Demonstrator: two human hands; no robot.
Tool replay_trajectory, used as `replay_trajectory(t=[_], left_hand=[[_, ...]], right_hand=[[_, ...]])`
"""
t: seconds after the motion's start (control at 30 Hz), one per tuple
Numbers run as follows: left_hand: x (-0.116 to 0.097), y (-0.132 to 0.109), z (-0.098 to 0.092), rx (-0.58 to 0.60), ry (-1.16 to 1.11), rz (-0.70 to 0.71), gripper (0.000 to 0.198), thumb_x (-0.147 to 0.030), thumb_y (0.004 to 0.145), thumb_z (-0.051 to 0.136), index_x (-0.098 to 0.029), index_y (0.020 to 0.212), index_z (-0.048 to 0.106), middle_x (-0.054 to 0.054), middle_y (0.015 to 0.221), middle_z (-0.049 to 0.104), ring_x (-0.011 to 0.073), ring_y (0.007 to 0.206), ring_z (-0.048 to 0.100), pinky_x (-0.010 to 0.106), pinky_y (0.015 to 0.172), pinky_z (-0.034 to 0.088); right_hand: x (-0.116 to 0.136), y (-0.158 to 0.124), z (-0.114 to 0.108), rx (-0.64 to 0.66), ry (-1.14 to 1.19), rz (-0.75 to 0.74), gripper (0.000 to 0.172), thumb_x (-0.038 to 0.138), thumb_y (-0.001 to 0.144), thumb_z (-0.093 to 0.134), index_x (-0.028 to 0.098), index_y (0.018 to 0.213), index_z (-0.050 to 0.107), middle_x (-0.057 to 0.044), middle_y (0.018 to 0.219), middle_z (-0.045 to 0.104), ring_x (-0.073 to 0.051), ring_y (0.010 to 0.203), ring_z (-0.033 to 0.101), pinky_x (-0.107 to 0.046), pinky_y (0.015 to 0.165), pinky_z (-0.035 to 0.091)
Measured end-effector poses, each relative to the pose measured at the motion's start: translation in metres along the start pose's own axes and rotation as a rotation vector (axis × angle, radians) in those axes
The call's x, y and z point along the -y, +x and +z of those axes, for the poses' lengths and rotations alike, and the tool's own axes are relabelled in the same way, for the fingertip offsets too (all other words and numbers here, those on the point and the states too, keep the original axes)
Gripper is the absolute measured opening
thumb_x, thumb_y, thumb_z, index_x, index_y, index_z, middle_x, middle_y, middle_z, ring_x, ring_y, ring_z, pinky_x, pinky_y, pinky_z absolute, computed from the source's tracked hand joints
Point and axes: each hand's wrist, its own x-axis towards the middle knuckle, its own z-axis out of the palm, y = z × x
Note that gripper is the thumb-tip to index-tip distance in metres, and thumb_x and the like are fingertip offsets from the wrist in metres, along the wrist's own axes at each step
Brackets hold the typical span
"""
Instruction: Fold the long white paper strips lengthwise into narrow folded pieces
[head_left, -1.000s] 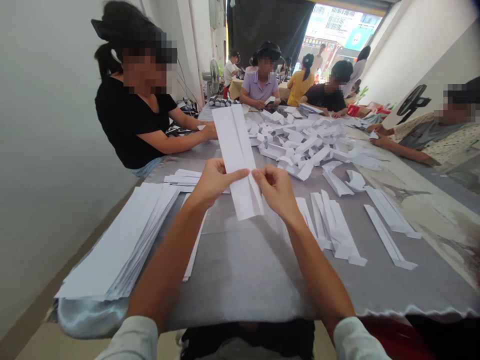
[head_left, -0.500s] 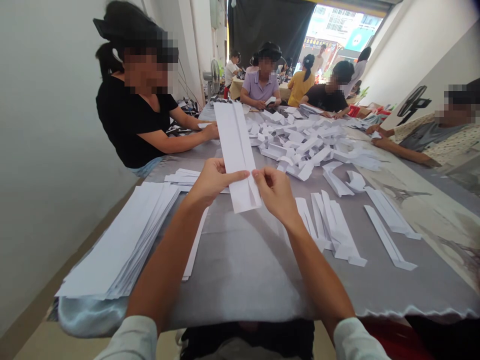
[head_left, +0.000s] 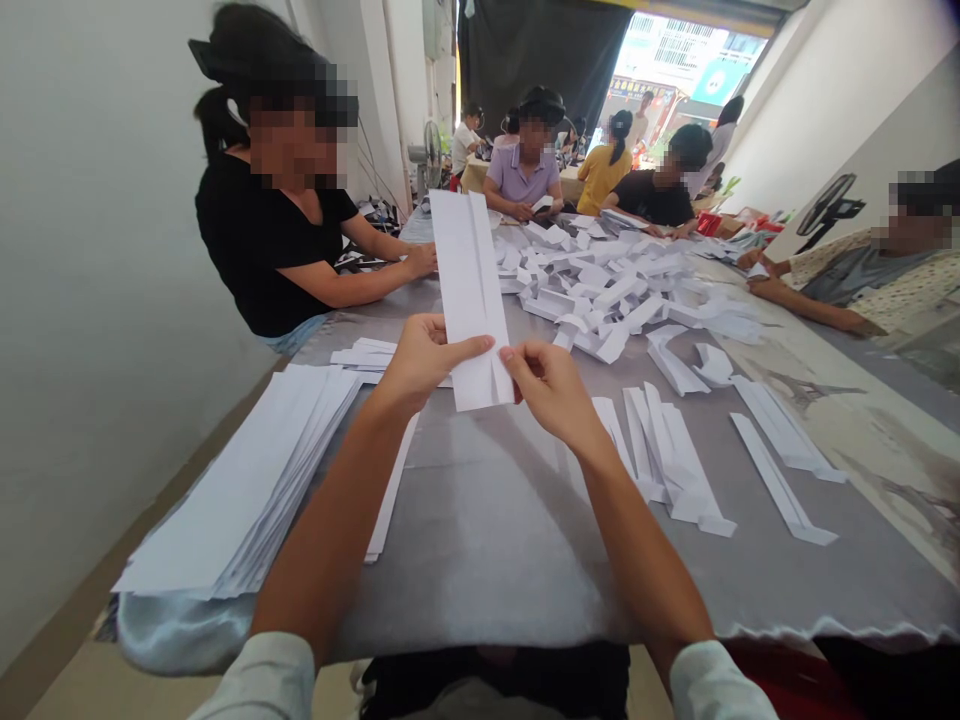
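A long white paper strip [head_left: 466, 270] stands tilted up over the grey table, with a lengthwise fold along its right side. My left hand [head_left: 424, 362] grips its left edge, the thumb lying across the front and the fingers behind it. At the lower right edge my right hand [head_left: 546, 385] pinches the folded flap between thumb and fingers. Some of the right fingers are hidden behind the paper. To the left lies a thick stack of flat white paper sheets [head_left: 240, 480]. Several folded paper strips [head_left: 671, 455] rest to the right of my right hand.
A big heap of folded white paper pieces [head_left: 600, 275] covers the table's middle. Single folded strips [head_left: 780, 475] lie farther right on the grey tablecloth [head_left: 480, 560]. A co-worker in black [head_left: 262, 230] sits at the left edge; other people sit around the far and right sides.
The paper strip has been raised slightly and stands a bit more upright. Its lower end is now higher, and my right hand has shifted a little left along with the edge.
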Motion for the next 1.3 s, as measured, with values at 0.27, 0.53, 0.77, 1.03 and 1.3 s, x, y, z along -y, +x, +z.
replay_trajectory(t=[0.27, 0.53, 0.77, 1.03, 1.3], left_hand=[[-0.002, -0.002, 0.002, 0.017, 0.031, 0.017, 0.045, -0.037, 0.063, 0.099, -0.015, 0.099, 0.084, 0.012, 0.103, 0.085, 0.0290, 0.089, 0.079, 0.036, 0.073, 0.063], [0.001, -0.001, 0.006, 0.042, 0.164, 0.152, 0.030, -0.032, 0.075, 0.086, -0.016, 0.099, 0.081, 0.006, 0.098, 0.081, 0.0222, 0.086, 0.072, 0.031, 0.074, 0.055], [0.003, 0.001, 0.004, 0.094, 0.498, 0.367, 0.016, -0.025, 0.086, 0.066, -0.017, 0.085, 0.080, -0.001, 0.079, 0.069, 0.0192, 0.079, 0.062, 0.030, 0.076, 0.048], [0.004, 0.000, 0.003, -0.089, 0.501, 0.385, 0.022, -0.031, 0.082, 0.078, -0.020, 0.099, 0.086, 0.001, 0.088, 0.080, 0.0231, 0.082, 0.069, 0.031, 0.072, 0.051], [0.000, -0.002, 0.004, -0.084, 0.395, 0.373, 0.030, -0.048, 0.085, 0.083, -0.021, 0.097, 0.085, 0.006, 0.100, 0.083, 0.0287, 0.096, 0.073, 0.035, 0.081, 0.057]], right_hand=[[-0.005, -0.001, 0.005, -0.068, -0.003, 0.014, 0.049, 0.061, 0.101, 0.064, 0.022, 0.072, 0.056, 0.002, 0.057, 0.054, -0.014, 0.050, 0.056, -0.027, 0.048, 0.040], [-0.006, 0.000, 0.003, 0.094, 0.203, 0.155, 0.041, 0.055, 0.082, 0.086, 0.019, 0.084, 0.067, 0.000, 0.069, 0.063, -0.016, 0.065, 0.064, -0.027, 0.048, 0.061], [0.000, -0.003, 0.002, -0.010, -0.008, 0.095, 0.029, 0.045, 0.092, 0.079, 0.017, 0.092, 0.074, -0.005, 0.077, 0.073, -0.017, 0.065, 0.067, -0.027, 0.050, 0.052], [0.005, -0.002, 0.000, -0.344, -0.030, -0.146, 0.017, 0.031, 0.095, 0.070, 0.021, 0.108, 0.071, -0.003, 0.088, 0.071, -0.018, 0.080, 0.067, -0.027, 0.057, 0.050], [0.008, -0.003, -0.006, -0.490, -0.335, -0.353, 0.037, 0.028, 0.097, 0.065, 0.026, 0.134, 0.064, -0.014, 0.135, 0.064, -0.032, 0.126, 0.058, -0.045, 0.090, 0.057]])
